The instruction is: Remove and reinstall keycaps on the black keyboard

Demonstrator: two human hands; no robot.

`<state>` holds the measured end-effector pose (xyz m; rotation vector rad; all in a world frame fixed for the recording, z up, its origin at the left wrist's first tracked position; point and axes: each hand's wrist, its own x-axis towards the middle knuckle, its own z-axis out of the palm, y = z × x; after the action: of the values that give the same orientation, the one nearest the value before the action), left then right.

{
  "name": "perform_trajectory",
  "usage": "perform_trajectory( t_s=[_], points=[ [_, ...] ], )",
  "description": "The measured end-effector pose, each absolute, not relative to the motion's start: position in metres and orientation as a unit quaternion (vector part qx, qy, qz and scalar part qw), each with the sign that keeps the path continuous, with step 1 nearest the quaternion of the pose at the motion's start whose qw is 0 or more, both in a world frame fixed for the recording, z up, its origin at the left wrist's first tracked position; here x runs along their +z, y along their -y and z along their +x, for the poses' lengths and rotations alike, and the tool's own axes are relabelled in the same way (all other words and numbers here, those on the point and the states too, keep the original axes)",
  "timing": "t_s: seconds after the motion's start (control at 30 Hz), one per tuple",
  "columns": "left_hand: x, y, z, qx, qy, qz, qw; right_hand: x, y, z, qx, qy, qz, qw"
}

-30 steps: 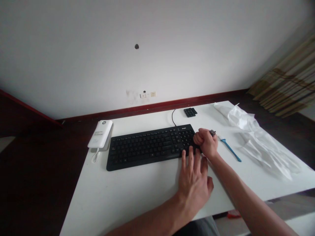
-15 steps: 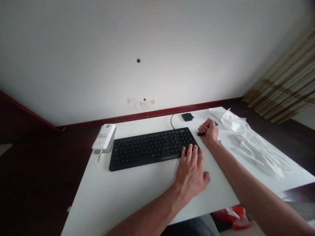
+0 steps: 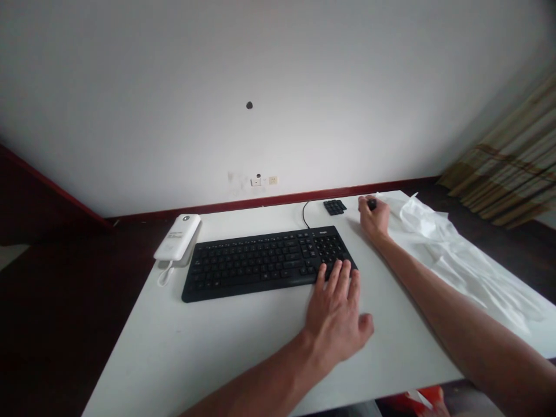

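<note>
Two hands showed: the left hand [image 3: 333, 318] splayed on the near right corner of the black keyboard [image 3: 252, 263], the right hand [image 3: 374, 220], farther off, clasping a dark object [image 3: 372, 204].

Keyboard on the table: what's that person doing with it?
A person's left hand rests its fingers on the right end of the black keyboard. The right hand is closed around something dark, mostly hidden, farther back over the table. What look like loose keys lie left of that hand.
</note>
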<state>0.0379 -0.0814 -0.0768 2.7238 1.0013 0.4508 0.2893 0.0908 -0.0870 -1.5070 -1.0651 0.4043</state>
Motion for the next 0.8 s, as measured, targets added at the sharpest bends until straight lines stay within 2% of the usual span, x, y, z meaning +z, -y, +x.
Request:
perform_trajectory(
  t_s=[0.17, 0.47, 0.6, 0.8],
  points=[
    [-0.082, 0.086, 0.041, 0.160, -0.356, 0.917, 0.086, -0.086, -0.090, 0.295, -0.012, 0.555, -0.700, 0.449],
    [-0.086, 0.093, 0.043, 0.162, -0.379, 0.910, 0.040, -0.092, -0.091, 0.311, -0.012, 0.623, -0.744, 0.241],
    [-0.086, 0.093, 0.044, 0.159, -0.366, 0.916, 0.045, -0.090, -0.089, 0.308, -0.005, 0.639, -0.742, 0.204],
    [-0.087, 0.092, 0.044, 0.159, -0.361, 0.917, 0.058, -0.087, -0.088, 0.310, 0.003, 0.647, -0.733, 0.211]
  ],
)
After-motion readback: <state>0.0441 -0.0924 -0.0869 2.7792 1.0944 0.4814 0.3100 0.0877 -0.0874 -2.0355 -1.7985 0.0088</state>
